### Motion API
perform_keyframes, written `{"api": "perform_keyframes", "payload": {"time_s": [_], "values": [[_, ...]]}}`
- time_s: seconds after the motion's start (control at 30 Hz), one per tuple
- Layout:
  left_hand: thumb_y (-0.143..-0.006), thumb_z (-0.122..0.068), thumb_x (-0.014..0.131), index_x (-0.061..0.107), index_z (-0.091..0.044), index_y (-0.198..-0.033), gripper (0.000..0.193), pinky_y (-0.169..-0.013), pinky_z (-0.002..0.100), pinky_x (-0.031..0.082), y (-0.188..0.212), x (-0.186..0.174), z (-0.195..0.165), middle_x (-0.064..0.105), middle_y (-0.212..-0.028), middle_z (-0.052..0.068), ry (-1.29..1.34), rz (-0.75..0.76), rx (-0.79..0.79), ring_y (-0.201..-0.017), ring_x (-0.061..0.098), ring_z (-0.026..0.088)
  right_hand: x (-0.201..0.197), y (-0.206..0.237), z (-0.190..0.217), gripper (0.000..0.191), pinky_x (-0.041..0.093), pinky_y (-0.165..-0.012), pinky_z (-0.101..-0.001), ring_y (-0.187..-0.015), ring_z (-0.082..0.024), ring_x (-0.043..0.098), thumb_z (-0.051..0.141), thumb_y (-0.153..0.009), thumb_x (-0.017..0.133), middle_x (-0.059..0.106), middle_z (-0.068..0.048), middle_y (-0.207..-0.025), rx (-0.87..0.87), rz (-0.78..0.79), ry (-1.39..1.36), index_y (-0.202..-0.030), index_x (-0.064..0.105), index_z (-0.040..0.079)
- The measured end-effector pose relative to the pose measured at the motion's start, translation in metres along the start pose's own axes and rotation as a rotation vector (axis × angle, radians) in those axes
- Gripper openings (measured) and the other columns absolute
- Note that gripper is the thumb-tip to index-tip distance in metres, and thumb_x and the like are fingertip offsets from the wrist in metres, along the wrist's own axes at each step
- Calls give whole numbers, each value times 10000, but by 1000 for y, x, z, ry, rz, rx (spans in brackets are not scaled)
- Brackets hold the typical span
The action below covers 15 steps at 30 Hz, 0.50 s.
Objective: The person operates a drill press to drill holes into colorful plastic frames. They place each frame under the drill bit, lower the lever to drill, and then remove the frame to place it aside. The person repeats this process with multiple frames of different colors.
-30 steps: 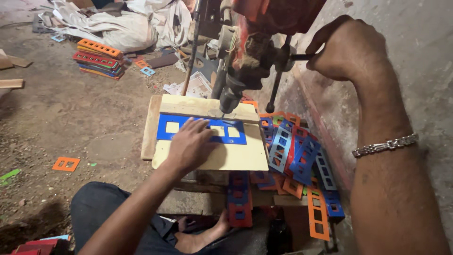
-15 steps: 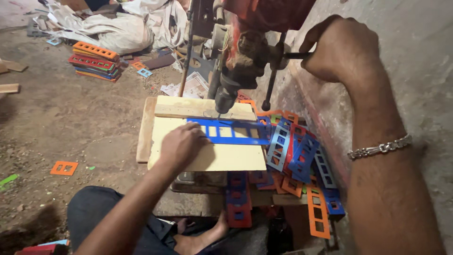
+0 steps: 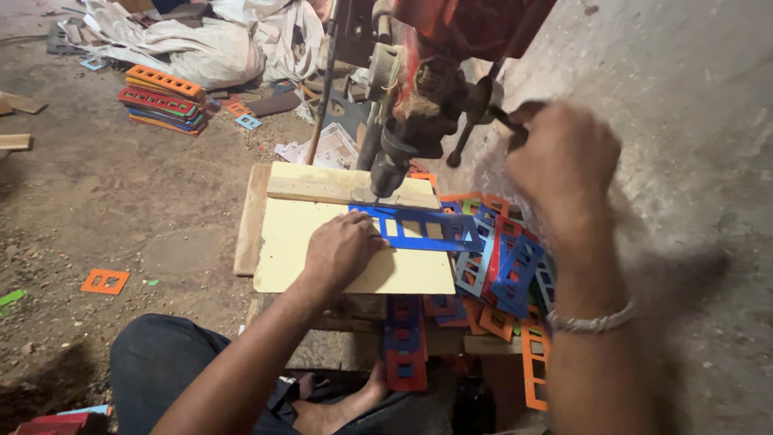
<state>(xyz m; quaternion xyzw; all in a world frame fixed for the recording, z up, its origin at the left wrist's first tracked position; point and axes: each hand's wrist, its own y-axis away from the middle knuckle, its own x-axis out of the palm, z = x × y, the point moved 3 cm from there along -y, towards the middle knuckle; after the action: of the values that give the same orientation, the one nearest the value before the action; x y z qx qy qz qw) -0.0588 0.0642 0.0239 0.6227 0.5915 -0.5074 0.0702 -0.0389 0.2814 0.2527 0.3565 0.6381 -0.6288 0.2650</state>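
The left hand [image 3: 342,251] lies flat, fingers spread, pressing the blue strip [image 3: 419,228] onto the board [image 3: 322,266] under the drill [image 3: 398,153]. The right hand [image 3: 564,161], blurred, is clenched around the drill's lever [image 3: 503,119]. Just right of the board lies a heap of blue and orange strips [image 3: 503,274].

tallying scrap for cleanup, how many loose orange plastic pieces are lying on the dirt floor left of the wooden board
1: a small orange plate with two square cutouts on the dirt, left of the wooden board. The orange strips farther back belong to a stacked pile; others may be hidden.
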Motion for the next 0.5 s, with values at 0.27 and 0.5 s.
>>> {"api": "perform_keyframes", "payload": {"time_s": [0.27, 0.5], "values": [[-830, -362, 757, 752, -63, -856, 301, -835, 446, 553, -2, -3, 0, 726, -975, 115, -5, -8, -3, -938, 699, 322, 35, 38, 10, 102, 580, -696, -464, -772, -330, 750, 124, -868, 698, 753, -153, -823, 35, -126, 76, -909, 791, 110], [-853, -380, 741, 756, -67, -907, 318, -856, 447, 553, -4, 2, 0, 730, -1041, 115, -9, 35, -31, -985, 696, 323, 65, 54, 5, 83, 555, -600, -498, -690, -354, 734, 151, -865, 716, 758, -128, -816, 71, -320, 42, -875, 797, 141]]}}
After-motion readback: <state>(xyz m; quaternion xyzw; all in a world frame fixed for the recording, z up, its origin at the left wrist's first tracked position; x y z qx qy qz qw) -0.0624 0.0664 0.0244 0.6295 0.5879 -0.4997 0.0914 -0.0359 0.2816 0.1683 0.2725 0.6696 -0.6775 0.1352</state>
